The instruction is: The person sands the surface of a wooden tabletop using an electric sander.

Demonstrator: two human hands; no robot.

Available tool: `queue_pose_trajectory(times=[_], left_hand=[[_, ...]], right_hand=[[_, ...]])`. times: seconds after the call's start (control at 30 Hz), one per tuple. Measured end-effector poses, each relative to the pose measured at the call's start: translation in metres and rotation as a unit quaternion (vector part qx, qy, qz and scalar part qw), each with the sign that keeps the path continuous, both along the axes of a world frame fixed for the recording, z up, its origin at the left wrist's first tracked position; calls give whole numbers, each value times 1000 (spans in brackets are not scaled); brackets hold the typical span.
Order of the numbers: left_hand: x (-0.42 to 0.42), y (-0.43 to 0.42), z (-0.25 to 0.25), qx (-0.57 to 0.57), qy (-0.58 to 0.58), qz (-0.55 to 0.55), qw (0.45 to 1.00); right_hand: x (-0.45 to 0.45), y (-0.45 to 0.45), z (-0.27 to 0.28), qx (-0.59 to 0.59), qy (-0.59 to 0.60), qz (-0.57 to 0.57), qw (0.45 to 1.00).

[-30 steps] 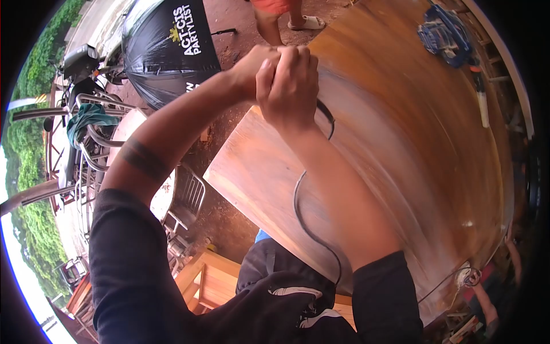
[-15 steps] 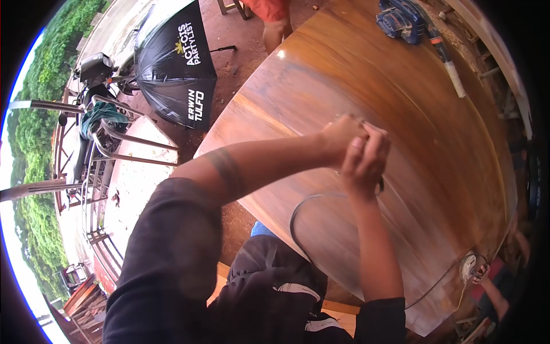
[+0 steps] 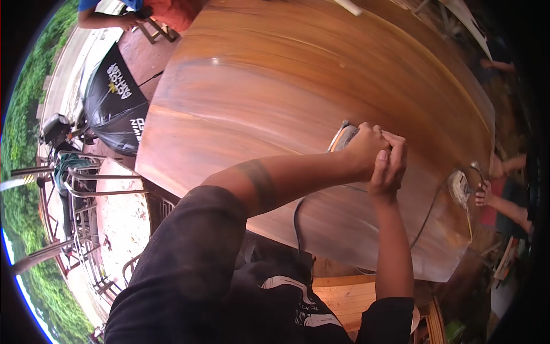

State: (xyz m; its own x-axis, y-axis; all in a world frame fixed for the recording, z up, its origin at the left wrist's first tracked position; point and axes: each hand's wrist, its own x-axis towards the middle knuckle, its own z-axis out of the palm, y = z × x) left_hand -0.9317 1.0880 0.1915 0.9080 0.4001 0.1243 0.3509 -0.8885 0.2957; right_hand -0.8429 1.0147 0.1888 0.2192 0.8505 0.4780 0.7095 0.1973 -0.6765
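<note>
Both my hands are together over a large, glossy brown wooden slab (image 3: 258, 74). My left hand (image 3: 366, 150), at the end of the arm with a dark band, is closed on a power sander (image 3: 345, 137). Only the sander's grey and orange front edge shows past my knuckles. My right hand (image 3: 391, 166) touches the left, its fingers curled around the rear of the tool, which they mostly hide. A black cord (image 3: 297, 223) runs from near my hands over the slab's near edge.
Another person's hand (image 3: 484, 194) is at a second sander (image 3: 460, 188) on the slab's right end. A person in orange shorts (image 3: 175, 14) stands beyond the far-left edge. A black umbrella (image 3: 114, 103), metal railing (image 3: 106, 192) and motorcycle (image 3: 57, 129) are at left.
My view has turned, so the slab and umbrella sit further left. The sander's front edge now shows beside my left hand. The blue tool has left view except its pale tip.
</note>
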Motion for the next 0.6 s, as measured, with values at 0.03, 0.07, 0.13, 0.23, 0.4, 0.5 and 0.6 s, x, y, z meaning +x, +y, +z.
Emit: queue_pose_trajectory(times=[0.03,0.07,0.13,0.23,0.4,0.5,0.6], left_hand=[[16,-7,0,-7,8,-9,1000],[32,-16,2,-9,13,-16,1000],[62,-33,7,-12,25,-27,999],[109,-57,-1,-38,9,-30,999],[163,-84,8,-49,56,-44,996],[193,-97,7,-44,65,-48,996],[214,-105,6,-26,72,-57,995]], right_hand=[[16,-9,-1,0,-1,-5,1000],[32,-19,-2,-1,-2,-10,1000],[61,-37,-3,-4,6,-22,1000],[101,-60,-5,-15,8,-39,999],[158,-92,-8,-36,11,-53,998],[184,-105,-7,-53,-1,-65,996],[202,-114,-7,-77,-5,-85,993]])
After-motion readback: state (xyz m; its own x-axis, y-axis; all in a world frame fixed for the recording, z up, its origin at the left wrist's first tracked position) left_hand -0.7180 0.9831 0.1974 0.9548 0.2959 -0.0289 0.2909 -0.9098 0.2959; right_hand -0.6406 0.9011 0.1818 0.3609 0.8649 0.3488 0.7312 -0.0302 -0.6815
